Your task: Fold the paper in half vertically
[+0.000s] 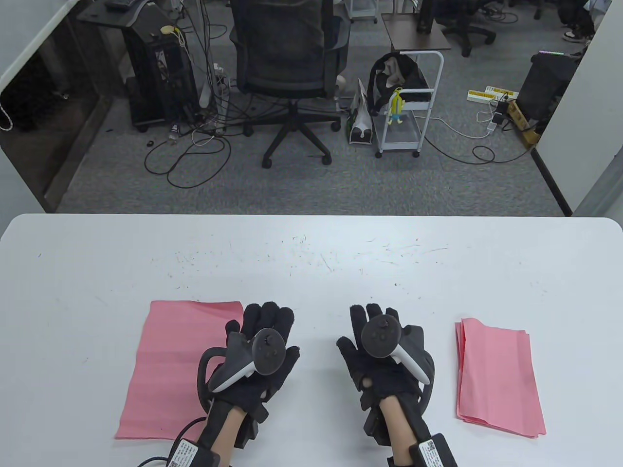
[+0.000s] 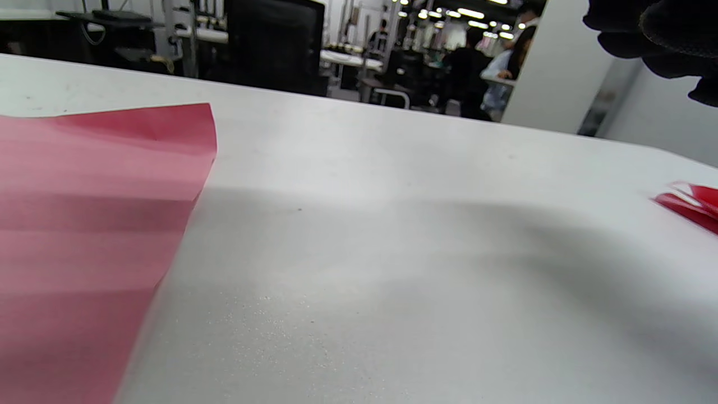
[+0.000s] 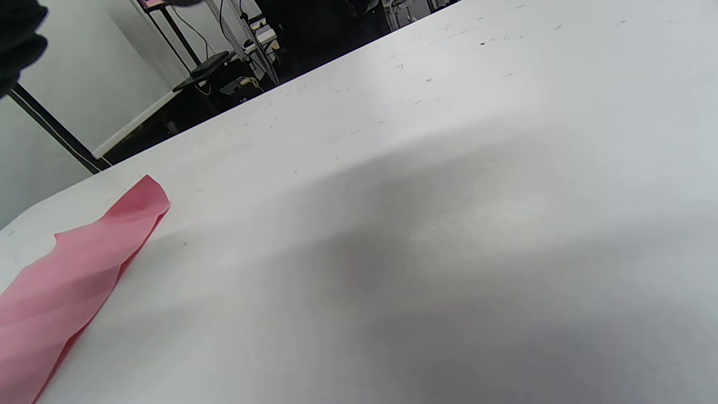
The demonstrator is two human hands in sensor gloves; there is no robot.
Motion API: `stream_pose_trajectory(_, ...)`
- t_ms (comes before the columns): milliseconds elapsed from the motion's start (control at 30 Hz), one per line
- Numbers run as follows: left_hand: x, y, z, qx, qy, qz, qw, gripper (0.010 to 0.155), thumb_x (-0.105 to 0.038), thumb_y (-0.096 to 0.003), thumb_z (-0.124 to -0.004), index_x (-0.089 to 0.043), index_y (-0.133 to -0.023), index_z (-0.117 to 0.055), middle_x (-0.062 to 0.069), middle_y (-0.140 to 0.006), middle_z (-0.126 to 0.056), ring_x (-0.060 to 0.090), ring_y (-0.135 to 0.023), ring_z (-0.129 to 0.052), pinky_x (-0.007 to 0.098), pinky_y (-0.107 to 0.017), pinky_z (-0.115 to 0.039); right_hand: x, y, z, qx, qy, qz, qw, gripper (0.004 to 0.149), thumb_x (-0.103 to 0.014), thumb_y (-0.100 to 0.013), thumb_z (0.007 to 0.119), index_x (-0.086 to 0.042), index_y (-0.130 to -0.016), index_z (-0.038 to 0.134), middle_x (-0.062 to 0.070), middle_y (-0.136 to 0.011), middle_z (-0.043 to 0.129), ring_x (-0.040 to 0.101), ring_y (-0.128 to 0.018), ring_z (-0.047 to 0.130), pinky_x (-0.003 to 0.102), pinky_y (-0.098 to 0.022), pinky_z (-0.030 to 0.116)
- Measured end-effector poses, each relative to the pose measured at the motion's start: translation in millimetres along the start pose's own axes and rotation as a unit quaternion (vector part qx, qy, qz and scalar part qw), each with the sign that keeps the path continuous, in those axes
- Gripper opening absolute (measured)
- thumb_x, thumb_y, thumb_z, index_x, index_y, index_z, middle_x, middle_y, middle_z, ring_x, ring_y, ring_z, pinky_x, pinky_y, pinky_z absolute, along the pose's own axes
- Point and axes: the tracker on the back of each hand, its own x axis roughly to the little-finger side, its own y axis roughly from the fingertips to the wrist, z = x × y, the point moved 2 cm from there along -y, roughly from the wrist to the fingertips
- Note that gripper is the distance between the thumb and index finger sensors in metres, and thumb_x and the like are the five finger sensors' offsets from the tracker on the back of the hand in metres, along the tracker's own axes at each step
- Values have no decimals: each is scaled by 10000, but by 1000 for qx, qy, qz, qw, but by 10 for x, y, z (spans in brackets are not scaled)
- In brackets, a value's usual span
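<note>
A flat pink sheet of paper [image 1: 170, 360] lies on the white table [image 1: 311, 253] at the front left. In the left wrist view the pink sheet [image 2: 84, 235] has its far right corner slightly curled up. That corner of the sheet [image 3: 73, 280] also shows in the right wrist view. My left hand [image 1: 265, 335] is palm down, fingers straight, over the sheet's right edge. My right hand [image 1: 377, 335] is palm down over bare table beside it, fingers straight, holding nothing. Whether either palm touches the surface is hidden.
A stack of folded pink papers [image 1: 496, 374] lies at the front right, and its red edge [image 2: 693, 202] shows in the left wrist view. Beyond the table's far edge stand an office chair [image 1: 289, 73] and a white cart [image 1: 409, 107].
</note>
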Motion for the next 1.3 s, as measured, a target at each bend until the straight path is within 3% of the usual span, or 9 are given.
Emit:
stream_pose_trajectory(533, 18, 3, -14, 1, -2, 6, 1000, 772, -646, -548, -428, -366, -1165, -59, -2, -1276, -37, 351, -1179, -79, 670, -829, -217, -5, 71, -49, 3, -5, -24, 1000, 712, -523, -511, 641, -318, -1088, 276, 60, -1169, 177, 418, -1051, 113, 634, -755, 243)
stream_pose_trajectory(633, 111, -47, -58, 28, -6, 19, 999, 762, -632, -548, -441, -367, -1168, -88, -4, -1276, -58, 345, -1181, -90, 665, -833, -228, 5, 129, -74, 6, -11, -31, 999, 710, -522, -510, 643, -314, -1089, 287, 67, -1170, 187, 425, -1050, 125, 636, -754, 250)
stream_pose_trajectory(867, 711, -174, -159, 111, -43, 119, 986, 750, -616, -553, -463, -376, -1169, -109, -9, -1280, -76, 338, -1186, -104, 665, -842, -253, 107, 186, -130, 18, -22, -35, 999, 708, -520, -511, 642, -310, -1089, 293, 69, -1170, 190, 431, -1053, 137, 640, -754, 253)
stream_pose_trajectory(1100, 1374, -168, -285, 202, -36, 225, 952, 776, -626, -554, -488, -388, -1151, -54, -1, -1262, -9, 372, -1176, -76, 686, -840, -285, 136, 221, -189, 24, -38, -42, 998, 706, -520, -511, 642, -307, -1090, 299, 73, -1170, 193, 435, -1054, 143, 641, -754, 258)
stream_pose_trajectory(1300, 1725, -118, -460, 258, -26, 279, 924, 803, -644, -554, -506, -393, -1132, -7, 34, -1238, 52, 424, -1160, -63, 712, -827, -325, 153, 223, -200, 23, -44, -44, 998, 705, -520, -511, 642, -307, -1090, 301, 73, -1170, 192, 437, -1053, 146, 641, -754, 259)
